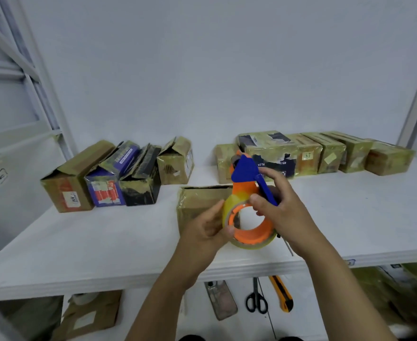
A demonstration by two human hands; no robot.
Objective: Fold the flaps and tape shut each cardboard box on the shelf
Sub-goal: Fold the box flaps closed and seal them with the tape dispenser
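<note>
While both hands meet over the front of the white shelf [104, 242], they hold a tape dispenser [248, 193] upright between them, an orange frame with a blue guard and blue handle, carrying a roll of clear tape [251, 238] at its lower end. The right hand [283, 212] is closed round the blue handle, thumb pressed against the orange frame just above the roll. The left hand [207, 227] pinches the roll's near edge, thumb on its face and fingers curled behind; whether a loose tape end is caught there I cannot tell.

Directly behind the dispenser, at about 11 o'clock from the left hand, stands a plain cardboard box [202, 205] with its top still open, partly hidden by the hands. At 10 o'clock along the shelf sits a cluster of four unsealed boxes [116, 175], flaps up and leaning on one another. At 1 o'clock, against the wall, runs a row of taped boxes [325, 153], glossy with yellowish tape and set side by side.

Down at 6 o'clock, on a lower level under the shelf edge, lie a phone [221, 301], black-handled scissors [256, 300] and an orange utility knife [281, 292], near one another but apart.
</note>
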